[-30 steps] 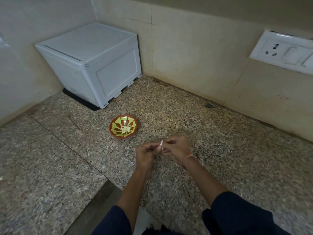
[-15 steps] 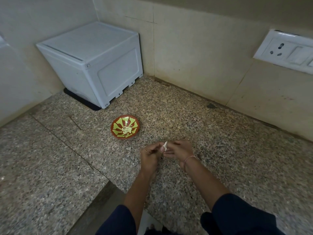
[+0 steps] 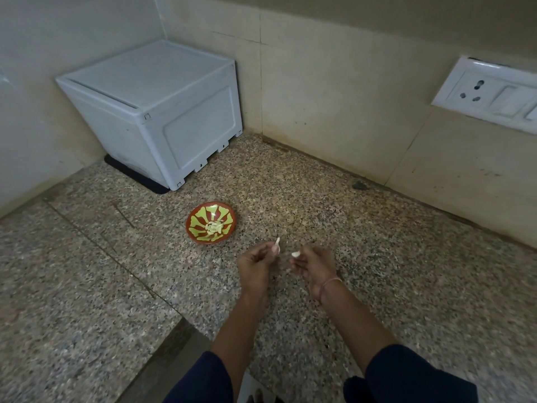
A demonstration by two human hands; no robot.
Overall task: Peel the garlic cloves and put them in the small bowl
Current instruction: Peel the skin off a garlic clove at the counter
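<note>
White plastic box (image 3: pixel 151 112) sits in the counter's (image 3: pixel 87 286) back-left corner. Near the counter's middle, the small bowl (image 3: pixel 194 219) holds peeled garlic cloves (image 3: pixel 213 227). Just to its right, the left hand (image 3: pixel 255 266) pinches a pale garlic piece (image 3: pixel 276 246). The right hand (image 3: pixel 315 267) pinches a white bit (image 3: pixel 295 253), and the two pieces are slightly apart.

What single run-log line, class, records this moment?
left hand: pinches garlic piece | right hand: pinches white bit | hands: apart | small bowl: holds peeled cloves
</note>
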